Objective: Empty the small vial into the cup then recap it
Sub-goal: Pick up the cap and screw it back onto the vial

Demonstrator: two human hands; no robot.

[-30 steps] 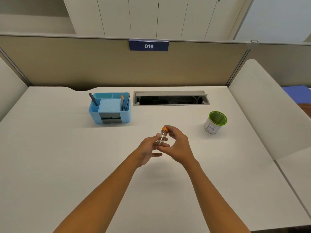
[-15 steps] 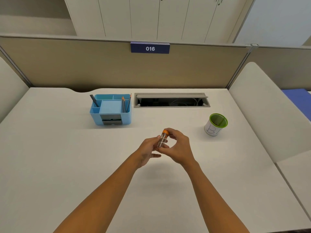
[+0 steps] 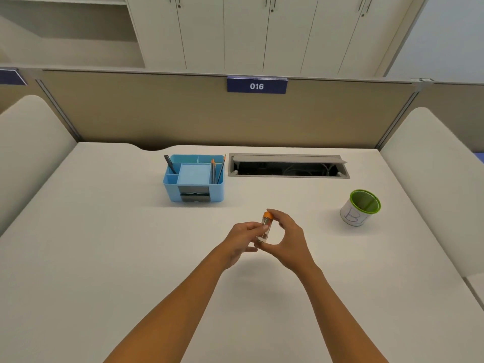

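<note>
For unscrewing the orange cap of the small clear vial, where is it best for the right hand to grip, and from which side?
Probably on the rim of the orange cap, pinched from above and from the right by the right hand. The small clear vial stands nearly upright with its cap on top, and the left hand holds the glass body from the left, so only the cap is free.

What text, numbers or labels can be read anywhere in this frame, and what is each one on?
"016": white digits on the blue sign clipped to the top of the partition.
"B": a hand-drawn letter on the white side of the green-rimmed cup; what follows it is cut off by the cup's curve and cannot be read.
Second blue sign at the far left edge: no text can be made out.
Vial, blue organizer: no readable text.
</note>
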